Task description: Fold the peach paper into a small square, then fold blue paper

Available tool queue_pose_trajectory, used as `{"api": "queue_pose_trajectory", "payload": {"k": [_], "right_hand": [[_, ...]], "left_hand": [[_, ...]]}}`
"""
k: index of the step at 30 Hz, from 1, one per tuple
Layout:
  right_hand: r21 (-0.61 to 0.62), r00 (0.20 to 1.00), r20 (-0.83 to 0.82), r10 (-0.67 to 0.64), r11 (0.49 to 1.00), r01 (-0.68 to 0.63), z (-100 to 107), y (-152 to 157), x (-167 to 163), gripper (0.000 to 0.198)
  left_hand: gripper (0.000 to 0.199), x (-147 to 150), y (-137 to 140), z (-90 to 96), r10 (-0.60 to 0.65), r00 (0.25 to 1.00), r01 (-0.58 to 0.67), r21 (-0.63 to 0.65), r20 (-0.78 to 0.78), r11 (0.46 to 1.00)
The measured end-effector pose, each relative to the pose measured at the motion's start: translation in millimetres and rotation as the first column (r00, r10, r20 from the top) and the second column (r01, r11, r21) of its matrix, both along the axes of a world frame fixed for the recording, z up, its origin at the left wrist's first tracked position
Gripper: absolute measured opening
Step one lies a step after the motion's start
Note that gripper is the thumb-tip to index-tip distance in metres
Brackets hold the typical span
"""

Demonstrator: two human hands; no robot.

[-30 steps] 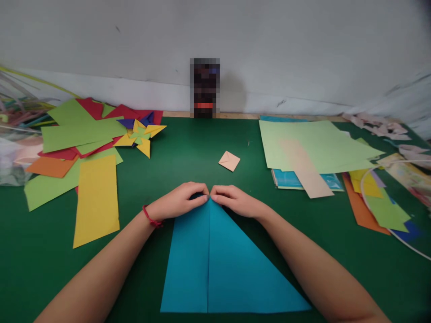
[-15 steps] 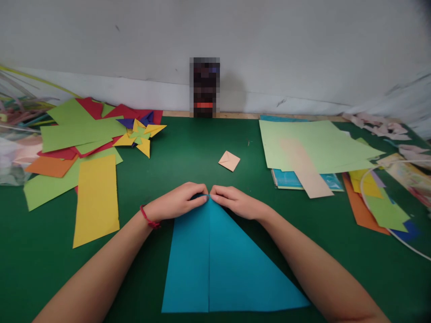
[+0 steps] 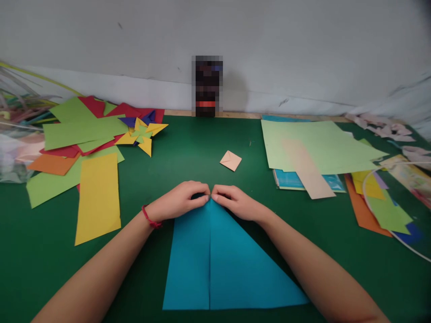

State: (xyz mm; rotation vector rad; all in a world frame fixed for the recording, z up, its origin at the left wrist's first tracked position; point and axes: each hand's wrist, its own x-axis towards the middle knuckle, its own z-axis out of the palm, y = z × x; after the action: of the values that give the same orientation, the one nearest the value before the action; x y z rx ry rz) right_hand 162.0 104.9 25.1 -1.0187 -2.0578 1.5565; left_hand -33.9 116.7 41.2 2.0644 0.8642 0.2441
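Observation:
A blue paper sheet (image 3: 218, 264) lies on the green table (image 3: 202, 143) in front of me, folded to a point at its far end with a crease down the middle. My left hand (image 3: 180, 202), with a red string on its wrist, pinches the left side of that point. My right hand (image 3: 234, 202) pinches the right side, and the fingertips of both hands meet at the tip. A small folded peach square (image 3: 230, 160) lies just beyond my hands.
Loose green, red, orange and yellow sheets (image 3: 81, 152) and a yellow paper star (image 3: 143, 134) cover the left. Light green sheets (image 3: 316, 146) and more coloured paper lie right. A dark blurred object (image 3: 207, 87) stands against the white wall.
Both hands stay pinched on the tip of the blue paper. Only the view has shifted slightly.

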Motion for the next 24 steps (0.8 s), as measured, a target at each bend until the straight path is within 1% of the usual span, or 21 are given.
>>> {"api": "queue_pose_trajectory", "payload": {"k": [8, 11, 16, 20, 24], "right_hand": [[-0.018, 0.996, -0.045, -0.083, 0.996, 0.082, 3.7, -3.0, -3.5, 0.024], [-0.062, 0.994, -0.064, -0.084, 0.995, 0.08, 3.8, -2.4, -3.5, 0.025], [-0.105, 0.994, -0.071, -0.085, 0.991, 0.077, -0.2, 0.0, -2.4, 0.026], [-0.101, 0.995, -0.073, -0.071, 0.993, 0.063, -2.0, 0.3, -2.0, 0.025], [-0.061, 0.994, -0.073, -0.076, 0.996, 0.071, -2.5, -1.5, -3.5, 0.023]], "left_hand": [[0.021, 0.3, -1.4, 3.1, 0.064, 0.997, -0.066, 0.032, 0.037, 0.997], [0.023, -1.5, 0.1, 6.2, 0.076, 0.997, -0.076, -0.002, 0.021, 0.997], [0.026, -5.3, 2.5, 9.2, 0.07, 0.998, -0.07, -0.14, -0.004, 0.988], [0.024, -5.5, 2.7, 7.9, 0.087, 0.996, -0.086, -0.145, 0.001, 0.986], [0.025, -4.8, 2.7, 6.3, 0.096, 0.995, -0.095, -0.141, 0.001, 0.985]]}}
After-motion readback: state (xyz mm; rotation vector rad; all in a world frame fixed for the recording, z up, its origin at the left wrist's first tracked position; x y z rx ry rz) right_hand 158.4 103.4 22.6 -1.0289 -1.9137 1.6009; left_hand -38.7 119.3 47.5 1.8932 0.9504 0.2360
